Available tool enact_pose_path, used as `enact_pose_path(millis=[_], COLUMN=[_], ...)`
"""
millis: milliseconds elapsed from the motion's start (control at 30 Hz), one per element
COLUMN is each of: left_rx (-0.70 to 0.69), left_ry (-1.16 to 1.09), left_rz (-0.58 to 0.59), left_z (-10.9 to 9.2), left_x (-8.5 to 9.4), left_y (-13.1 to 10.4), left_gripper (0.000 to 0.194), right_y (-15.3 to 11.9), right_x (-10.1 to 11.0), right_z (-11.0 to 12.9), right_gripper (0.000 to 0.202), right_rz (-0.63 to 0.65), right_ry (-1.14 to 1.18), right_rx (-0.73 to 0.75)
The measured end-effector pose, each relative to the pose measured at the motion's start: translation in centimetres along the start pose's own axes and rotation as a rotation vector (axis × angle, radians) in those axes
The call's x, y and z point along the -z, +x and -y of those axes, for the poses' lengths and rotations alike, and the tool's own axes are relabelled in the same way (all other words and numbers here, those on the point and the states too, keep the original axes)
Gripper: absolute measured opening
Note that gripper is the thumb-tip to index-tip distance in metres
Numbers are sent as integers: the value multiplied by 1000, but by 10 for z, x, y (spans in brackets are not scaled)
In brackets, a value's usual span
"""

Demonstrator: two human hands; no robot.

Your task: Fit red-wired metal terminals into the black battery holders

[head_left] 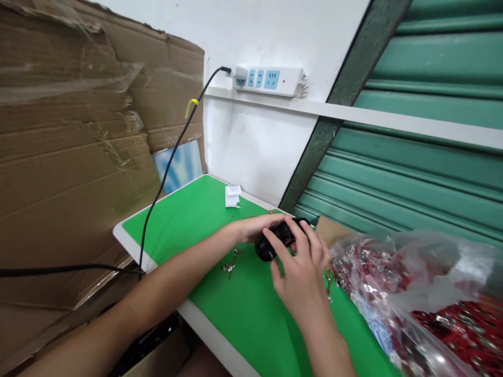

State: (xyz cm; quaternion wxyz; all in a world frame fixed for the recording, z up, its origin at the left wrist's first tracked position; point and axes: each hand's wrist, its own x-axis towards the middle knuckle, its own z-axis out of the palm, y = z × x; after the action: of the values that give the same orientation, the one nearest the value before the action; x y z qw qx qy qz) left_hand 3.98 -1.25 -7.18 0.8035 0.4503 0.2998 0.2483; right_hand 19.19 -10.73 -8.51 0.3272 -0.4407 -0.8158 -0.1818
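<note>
Over the green tabletop, a glossy black rounded object [271, 246] with small pale markings is between my two hands; its exact kind I cannot make out. My right hand [301, 262] grips it from the near side, fingers bent over its top. From the left, my left hand [261, 225] reaches to its far side and holds it there, most of its fingers hidden behind the object. Small metal pieces on thin reddish cord [231, 264] lie on the table left of the hands. More such pieces [328, 280] show just beyond my right hand.
A small white paper box [232, 196] stands near the table's far edge. Clear plastic bags of red cords and metal parts [393, 283] crowd the right side. A black cable [168, 162] hangs from the power strip [271, 81] across the table's left corner. Cardboard [70, 157] walls the left.
</note>
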Motion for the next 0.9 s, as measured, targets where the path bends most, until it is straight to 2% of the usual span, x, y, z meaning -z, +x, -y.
enact_pose_path(millis=[67,133,200,267,333,400,467,533,600,667,767,833,900], left_rx=[-21,-141,-301,-408,-433,-420,-391,-301,-185,-117,-116,-115,-169], left_ry=[-86,-182,-262,-314,-354,-417,-485,-488,-414,-321,-191,-109,-52], left_rz=[-17,-84,-145,-168,-153,-103,-33,48,123,170,154,138,126], left_z=[0,-2,-5,-5,-4,-3,-1,-1,-2,-4,-4,-1,4], left_x=[0,-1,-5,-12,-18,-20,-19,-13,-7,-2,2,1,-4], left_y=[-2,-3,-5,-7,-9,-11,-11,-12,-13,-14,-14,-11,-6], left_gripper=[54,61,62,62,61,61,63,69,71,65,53,52,54], right_y=[1,3,5,8,10,12,14,16,18,18,17,15,13], right_x=[0,0,-1,-3,-4,-4,-1,2,4,5,2,1,2], right_z=[0,-2,-5,-7,-9,-13,-18,-24,-29,-32,-36,-38,-40], right_gripper=[63,63,57,56,66,74,75,71,68,65,61,57,49], right_rz=[-23,-104,-176,-173,-114,-80,-112,-212,-298,-319,-271,-252,-293], right_ry=[54,181,421,767,1088,1248,1267,1244,1209,1159,1055,938,740], right_rx=[-33,-154,-384,-674,-913,-1027,-1037,-1028,-1034,-1039,-1011,-963,-883])
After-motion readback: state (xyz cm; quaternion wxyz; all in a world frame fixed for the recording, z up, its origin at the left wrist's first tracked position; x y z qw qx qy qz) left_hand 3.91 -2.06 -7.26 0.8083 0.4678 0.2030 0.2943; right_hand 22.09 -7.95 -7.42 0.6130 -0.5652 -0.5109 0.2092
